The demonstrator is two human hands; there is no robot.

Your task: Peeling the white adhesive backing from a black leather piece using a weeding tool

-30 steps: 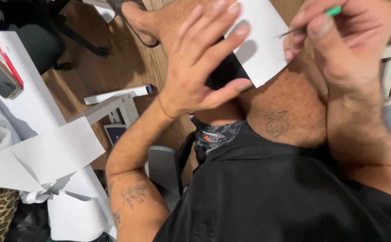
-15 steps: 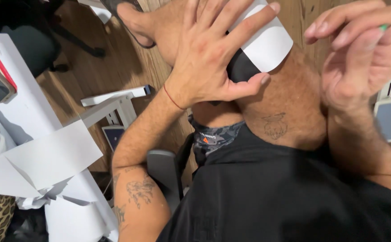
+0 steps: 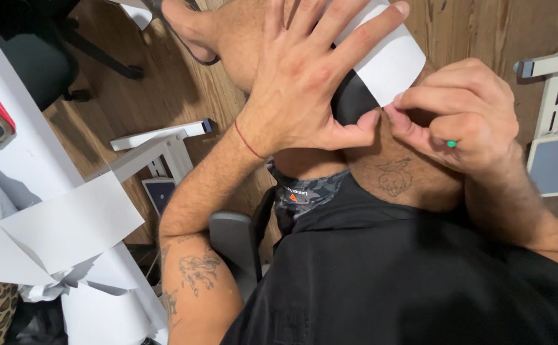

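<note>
The left hand (image 3: 304, 83) lies splayed, gripping nothing, pressing a white paper sheet (image 3: 390, 61) over a dark rounded object (image 3: 350, 99) on the raised thigh (image 3: 419, 172), apparently steadying it while the right hand (image 3: 464, 118), a green-tipped tool (image 3: 450, 144) tucked inside, pinches the sheet's lower edge.

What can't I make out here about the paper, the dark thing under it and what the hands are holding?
Head view only:
- White paper: top cut off by the frame edge; left part covered by the left hand.
- Dark object under the paper: mostly hidden by paper and left hand; kind unclear.
- Green-tipped tool in the right hand: only its tip shows between the fingers.
</note>
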